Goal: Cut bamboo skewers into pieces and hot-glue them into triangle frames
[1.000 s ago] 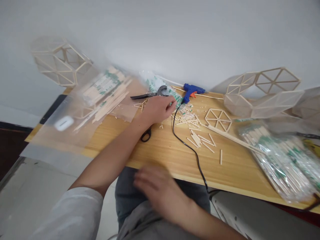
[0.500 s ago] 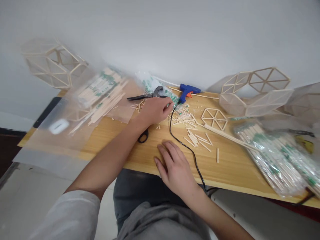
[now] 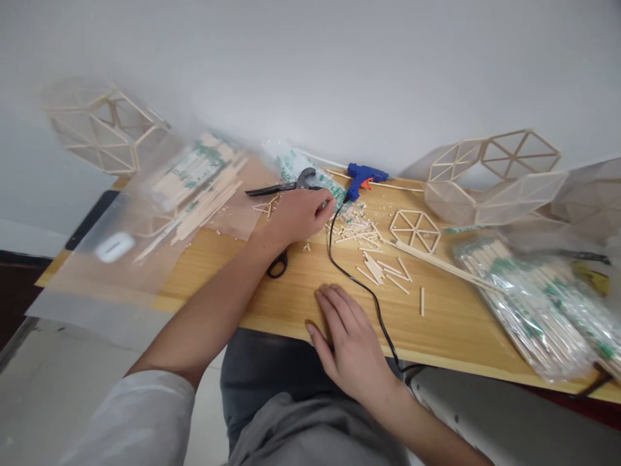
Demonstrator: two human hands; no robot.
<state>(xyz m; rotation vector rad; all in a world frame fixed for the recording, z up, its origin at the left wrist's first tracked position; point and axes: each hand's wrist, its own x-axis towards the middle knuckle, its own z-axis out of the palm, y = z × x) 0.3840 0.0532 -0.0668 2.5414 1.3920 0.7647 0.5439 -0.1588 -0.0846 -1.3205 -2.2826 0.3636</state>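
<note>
My left hand (image 3: 299, 213) reaches over the wooden table (image 3: 310, 291), fingers curled in a pinch beside a heap of short cut sticks (image 3: 356, 228); what it pinches is hidden. Just beyond it lie grey cutters (image 3: 286, 186) on a green-printed wrapper (image 3: 295, 165). A black scissor handle (image 3: 278, 264) shows under my wrist. My right hand (image 3: 349, 336) lies flat on the table's front edge, fingers stretched out, holding nothing, next to a black cord (image 3: 361, 286) that runs to a blue glue gun (image 3: 365, 175).
A flat stick hexagon (image 3: 414, 230) and loose stick pieces (image 3: 388, 266) lie mid-table. Wrapped chopstick packs (image 3: 533, 304) fill the right end. Stick-frame shells stand at the back right (image 3: 495, 175) and far left (image 3: 101, 126). A clear bag of sticks (image 3: 194, 188) lies left.
My right hand came up from my lap onto the table's front edge, then slid slightly back toward me. My left hand stayed by the cut sticks.
</note>
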